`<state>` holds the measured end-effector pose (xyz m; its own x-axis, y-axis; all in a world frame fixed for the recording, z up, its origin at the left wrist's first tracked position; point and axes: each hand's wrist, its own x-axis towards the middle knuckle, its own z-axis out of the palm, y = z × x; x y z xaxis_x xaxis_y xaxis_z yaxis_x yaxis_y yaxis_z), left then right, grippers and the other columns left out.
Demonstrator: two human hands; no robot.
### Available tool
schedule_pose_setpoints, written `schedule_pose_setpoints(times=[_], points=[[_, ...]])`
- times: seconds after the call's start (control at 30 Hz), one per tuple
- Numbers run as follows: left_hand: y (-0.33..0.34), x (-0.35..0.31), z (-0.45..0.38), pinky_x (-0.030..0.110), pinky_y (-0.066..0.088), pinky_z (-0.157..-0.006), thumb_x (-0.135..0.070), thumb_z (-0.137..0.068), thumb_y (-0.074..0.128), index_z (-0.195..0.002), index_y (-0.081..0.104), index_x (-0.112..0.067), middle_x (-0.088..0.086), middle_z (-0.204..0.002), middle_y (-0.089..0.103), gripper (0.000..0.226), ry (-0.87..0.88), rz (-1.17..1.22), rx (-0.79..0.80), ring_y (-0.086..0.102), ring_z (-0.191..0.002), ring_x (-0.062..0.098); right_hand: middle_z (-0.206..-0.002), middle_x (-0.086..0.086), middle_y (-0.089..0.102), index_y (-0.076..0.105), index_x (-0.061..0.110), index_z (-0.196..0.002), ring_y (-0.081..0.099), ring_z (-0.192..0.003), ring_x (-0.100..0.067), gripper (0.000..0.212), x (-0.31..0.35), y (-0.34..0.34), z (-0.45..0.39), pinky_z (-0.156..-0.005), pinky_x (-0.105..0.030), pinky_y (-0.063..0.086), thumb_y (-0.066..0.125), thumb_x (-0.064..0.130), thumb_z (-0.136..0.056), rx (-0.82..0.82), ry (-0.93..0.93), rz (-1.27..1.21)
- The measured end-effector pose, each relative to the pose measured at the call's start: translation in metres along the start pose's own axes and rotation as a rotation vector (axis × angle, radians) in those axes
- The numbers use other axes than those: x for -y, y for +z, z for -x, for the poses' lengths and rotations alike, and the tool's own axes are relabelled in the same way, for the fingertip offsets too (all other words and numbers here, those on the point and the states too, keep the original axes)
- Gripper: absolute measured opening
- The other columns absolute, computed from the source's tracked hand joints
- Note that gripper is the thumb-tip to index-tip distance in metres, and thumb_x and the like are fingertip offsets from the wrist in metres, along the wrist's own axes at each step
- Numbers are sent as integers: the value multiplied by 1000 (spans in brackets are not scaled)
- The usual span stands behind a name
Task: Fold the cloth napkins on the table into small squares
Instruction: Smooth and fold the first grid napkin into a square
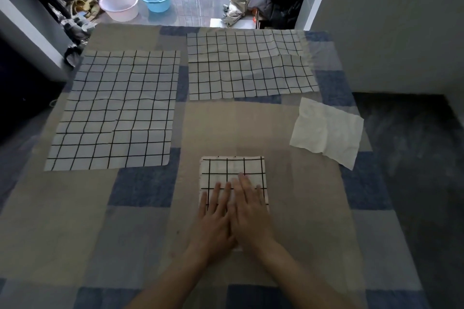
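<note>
Both hands, left and right, lay flat with released grip on the folded napkin, seemingly pressing its creases; two unfolded napkins waited on the tabletop.

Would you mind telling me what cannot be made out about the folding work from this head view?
1. Near edge of the folded napkin: covered by the left hand and right hand pressing flat on it.
2. How many layers the fold has: only its top face shows.
3. The white cloth at the right: crumpled, so its true shape is unclear.
4. The table front: cut off by the bottom edge.
</note>
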<state>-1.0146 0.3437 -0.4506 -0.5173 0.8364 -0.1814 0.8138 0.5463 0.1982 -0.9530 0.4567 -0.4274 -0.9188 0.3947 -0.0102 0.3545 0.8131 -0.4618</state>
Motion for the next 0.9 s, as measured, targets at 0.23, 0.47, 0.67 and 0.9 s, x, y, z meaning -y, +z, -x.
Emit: schedule_pose_setpoints(times=[0.23,0.47,0.67,0.9], points=[[-6,-2,0,56,9,-115,-48,-91,35,-155,0,-20,8,-163,-8,78,-3,-16,34,-11,-149,32,-162,5,9,15,23,-154,-2,-148,-7,63,-12,18,1,-119,-34,-3,22,51,-98,110,-49,11],[-2,0,2,58,12,-113,-55,-88,40,-155,15,-23,9,-163,7,78,2,5,1,4,-149,33,-160,-2,20,24,14,-152,17,-147,-16,66,-40,14,-10,-115,-40,11,23,50,-96,32,199,146],[-1,0,-1,57,11,-113,-58,-87,43,-155,12,-23,8,-163,7,84,-13,11,-17,4,-149,33,-158,-11,21,24,7,-151,16,-147,-25,64,-25,-3,-39,-117,-41,11,31,33,-93,-101,213,87],[-4,-1,0,56,12,-112,-54,-87,41,-155,16,-20,14,-161,14,80,1,4,-15,6,-149,34,-162,4,6,16,24,-154,-4,-148,-10,60,-14,16,-51,-119,-38,-4,13,45,-98,150,-40,80]])
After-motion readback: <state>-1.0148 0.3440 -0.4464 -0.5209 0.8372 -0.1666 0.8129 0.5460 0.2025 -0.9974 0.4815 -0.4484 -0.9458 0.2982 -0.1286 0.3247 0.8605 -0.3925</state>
